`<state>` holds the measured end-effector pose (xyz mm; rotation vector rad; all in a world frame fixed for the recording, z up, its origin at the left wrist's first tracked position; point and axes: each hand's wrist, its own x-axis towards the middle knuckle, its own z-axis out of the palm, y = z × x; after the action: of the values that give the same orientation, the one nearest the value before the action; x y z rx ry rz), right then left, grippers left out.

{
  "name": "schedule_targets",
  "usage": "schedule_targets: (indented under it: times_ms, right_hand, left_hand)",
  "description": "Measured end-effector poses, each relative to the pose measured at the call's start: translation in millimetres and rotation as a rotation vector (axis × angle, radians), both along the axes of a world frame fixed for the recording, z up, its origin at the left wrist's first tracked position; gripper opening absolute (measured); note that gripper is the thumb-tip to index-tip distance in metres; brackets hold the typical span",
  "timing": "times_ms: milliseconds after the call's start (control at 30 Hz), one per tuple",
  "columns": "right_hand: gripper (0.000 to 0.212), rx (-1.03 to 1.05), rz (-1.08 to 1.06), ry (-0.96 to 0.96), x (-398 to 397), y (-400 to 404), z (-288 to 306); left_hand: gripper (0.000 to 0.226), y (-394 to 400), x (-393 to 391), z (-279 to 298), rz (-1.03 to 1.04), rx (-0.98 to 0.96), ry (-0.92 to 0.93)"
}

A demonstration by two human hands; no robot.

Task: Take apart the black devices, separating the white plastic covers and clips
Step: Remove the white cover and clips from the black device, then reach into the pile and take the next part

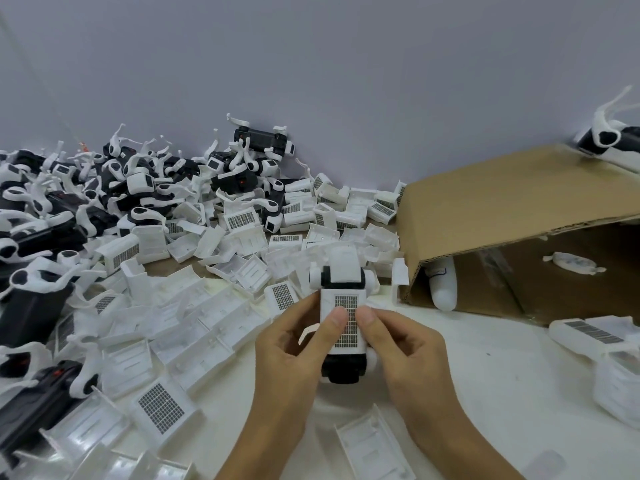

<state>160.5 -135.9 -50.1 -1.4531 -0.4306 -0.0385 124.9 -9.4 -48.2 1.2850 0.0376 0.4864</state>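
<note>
While both hands grip one black device (343, 367) above the tabletop (485, 375), left hand (294, 355) and right hand (401, 348) press thumbs on its white cover (343, 323); loose covers (194, 327) lie left, a box (512, 209) right.

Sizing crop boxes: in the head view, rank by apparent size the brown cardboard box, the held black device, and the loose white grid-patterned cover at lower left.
1. Brown cardboard box, largest.
2. Held black device with white cover.
3. Loose white grid-patterned cover; nearly the same size, so ranks 2 and 3 are unsure.
</note>
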Motion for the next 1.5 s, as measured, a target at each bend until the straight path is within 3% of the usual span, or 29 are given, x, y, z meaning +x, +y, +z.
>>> schedule_targets:
  times_ms: [233,367,500,600,700,867,1000,1067,1167,1300,1367,1500]
  right_hand:
    - [0.020,-0.020,-0.007,-0.022,-1.9,-2.4,4.4]
    - [0.024,-0.019,0.017,0.097,-8.6,0.7,12.0]
    - [0.050,0.066,-0.128,0.275,-13.9,-1.9,21.2]
    - [0.045,0.015,-0.210,0.326,-18.1,-15.6,42.5]
    - [0.038,-0.056,-0.256,0.348,-17.3,-47.9,78.7]
    - [0.038,-0.149,-0.424,0.195,-3.4,-128.9,181.5]
    - [0.032,0.119,-0.601,0.108,45.3,-187.7,267.0]
    - [0.034,0.078,-0.668,0.172,63.2,-208.5,283.2]
    - [0.024,-0.168,-0.703,0.298,71.4,-209.1,250.7]
    - [0.011,-0.469,-0.697,0.079,59.7,-154.2,179.7]
    - [0.014,-0.655,-0.497,-0.004,47.6,-109.5,147.0]
    - [0.015,-0.786,-0.096,-0.011,30.0,-18.1,74.5]
  left_hand:
    - [0.027,1.8,2.3,-1.5,0.019,0.046,0.003]
    - [0.025,-0.1,3.5,-1.7,0.085,0.031,0.030]
    - [0.038,5.9,9.8,-6.4,0.198,-0.120,0.113]
    - [0.036,9.6,12.6,-13.0,0.199,-0.137,0.159]
    - [0.016,10.9,18.0,-18.9,0.190,-0.085,0.157]
    - [0.018,3.6,21.6,-19.0,0.142,0.049,0.156]
    - [0.018,0.1,17.6,-11.1,0.133,0.076,0.140]
    - [0.019,-0.1,17.3,-7.6,0.134,0.076,0.144]
    - [0.021,-0.3,16.6,-6.2,0.145,0.065,0.151]
    - [0.023,-2.6,18.0,-4.8,0.175,0.022,0.152]
    - [0.024,-0.7,18.7,-3.6,0.197,-0.026,0.157]
    - [0.027,5.4,18.7,-3.1,0.239,-0.103,0.180]
